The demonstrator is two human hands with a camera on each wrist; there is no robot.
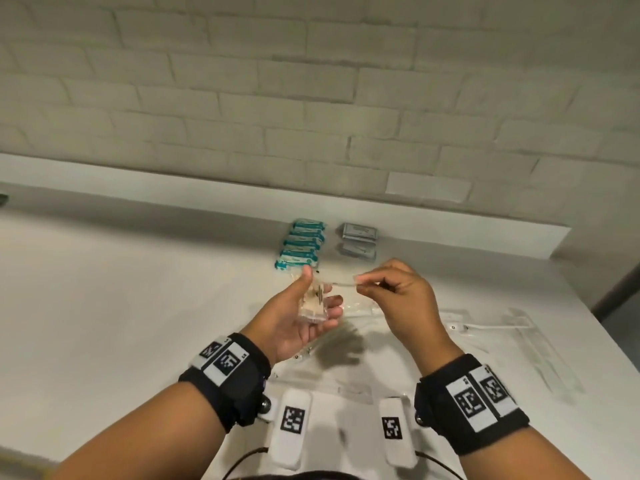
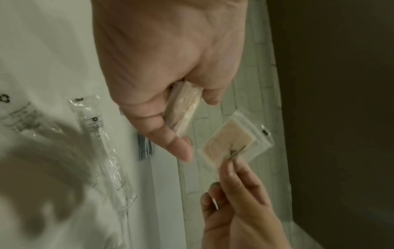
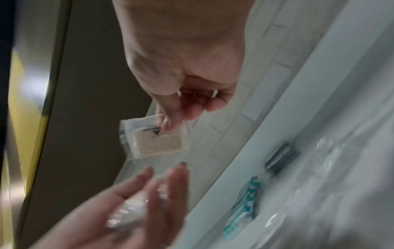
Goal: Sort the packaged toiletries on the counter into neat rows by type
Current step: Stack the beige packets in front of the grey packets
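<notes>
Pinching one tan packet point(image 2: 230, 148), right hand point(image 1: 408, 299); left hand point(image 1: 298, 323) gripping several point(image 1: 313, 306); six teal packets point(image 1: 301, 247).

Head view looks down at counter point(image 1: 138, 306); wrist views close, somewhat blurred, share beige packet point(image 2: 230, 148).

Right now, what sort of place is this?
Probably a bathroom or hotel-room vanity. A smooth white counter runs under a white brick-tile wall, with teal-and-white toiletry packets and grey sachets in rows, and clear-wrapped items lying loose.
</notes>
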